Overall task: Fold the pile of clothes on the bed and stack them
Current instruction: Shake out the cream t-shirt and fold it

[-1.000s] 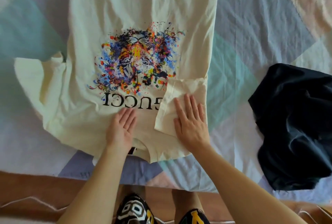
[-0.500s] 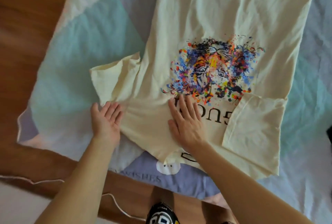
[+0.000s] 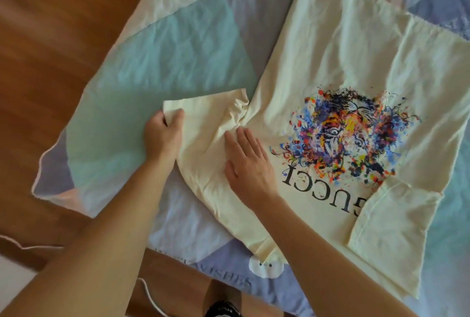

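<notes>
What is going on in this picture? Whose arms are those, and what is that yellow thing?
The arms belong to a person wearing a camera on their head, so you look down as they do. The yellow thing is a T-shirt with a colourful tiger print, spread on a bed. The left hand pinches the sleeve by its edge. The right hand lies flat on the shirt, holding it down. The other sleeve is already folded in. Brown floor shows beside the bed.

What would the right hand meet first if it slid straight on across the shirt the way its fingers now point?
The right hand lies flat on the cream T-shirt, fingers pointing up-left. It would probably meet the bunched folds at the sleeve's base first.
</notes>
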